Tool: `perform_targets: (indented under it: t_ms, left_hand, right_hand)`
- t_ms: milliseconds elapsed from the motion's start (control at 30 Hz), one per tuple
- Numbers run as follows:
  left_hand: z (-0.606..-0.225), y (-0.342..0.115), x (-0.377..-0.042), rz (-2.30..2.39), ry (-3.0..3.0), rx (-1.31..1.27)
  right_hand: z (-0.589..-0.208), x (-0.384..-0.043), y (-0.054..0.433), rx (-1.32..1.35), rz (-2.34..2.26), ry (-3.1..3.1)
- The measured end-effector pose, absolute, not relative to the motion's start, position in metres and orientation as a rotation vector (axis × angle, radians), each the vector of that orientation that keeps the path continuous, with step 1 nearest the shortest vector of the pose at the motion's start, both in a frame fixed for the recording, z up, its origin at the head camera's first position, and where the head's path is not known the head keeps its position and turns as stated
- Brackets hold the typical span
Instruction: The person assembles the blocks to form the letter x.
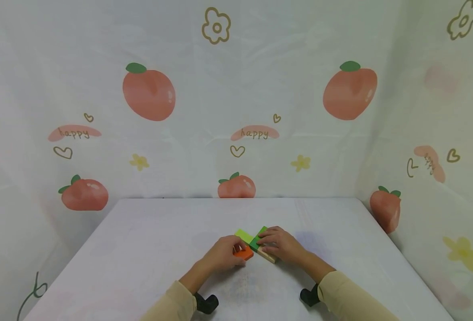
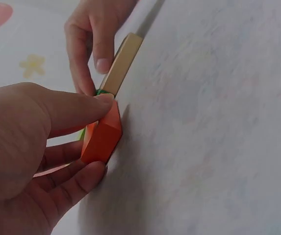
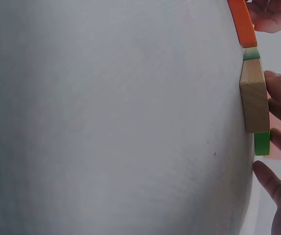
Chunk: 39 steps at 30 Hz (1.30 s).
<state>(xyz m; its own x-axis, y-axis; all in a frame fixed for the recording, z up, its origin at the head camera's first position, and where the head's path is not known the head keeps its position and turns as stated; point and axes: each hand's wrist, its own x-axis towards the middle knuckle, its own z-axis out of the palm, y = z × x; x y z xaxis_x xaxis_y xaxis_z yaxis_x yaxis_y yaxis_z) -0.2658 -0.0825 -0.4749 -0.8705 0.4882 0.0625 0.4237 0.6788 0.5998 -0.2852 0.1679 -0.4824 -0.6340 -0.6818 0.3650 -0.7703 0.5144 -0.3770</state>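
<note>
My left hand (image 1: 222, 255) pinches an orange block (image 1: 244, 254) between thumb and fingers, low on the table. Right beside it, blocks meet in a cross-like layout: a yellow-green one (image 1: 243, 236) at the far left, a bright green one (image 1: 263, 230) at the far right, dark green (image 1: 254, 243) in the middle and a plain wooden one (image 1: 268, 256) at the near right. Over the right side lies my right hand (image 1: 287, 246), its relaxed fingers touching the green and wooden blocks and partly hiding them. In the left wrist view the orange block (image 2: 103, 139) shows angled faces.
A white cloth-covered table (image 1: 148, 249) lies under the blocks. Behind it hangs a white curtain (image 1: 196, 98) printed with fruit and flowers. Black wrist mounts (image 1: 207, 304) stick out below both sleeves.
</note>
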Motion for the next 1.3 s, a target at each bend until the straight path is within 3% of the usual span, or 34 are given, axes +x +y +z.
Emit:
perform_targets:
  t_ms: [1300]
  left_hand:
    - [-0.477,-0.063,-0.256,1.008,2.842,0.604]
  right_hand:
    - [-0.483,-0.287,0.168,1.247,0.765,-2.579]
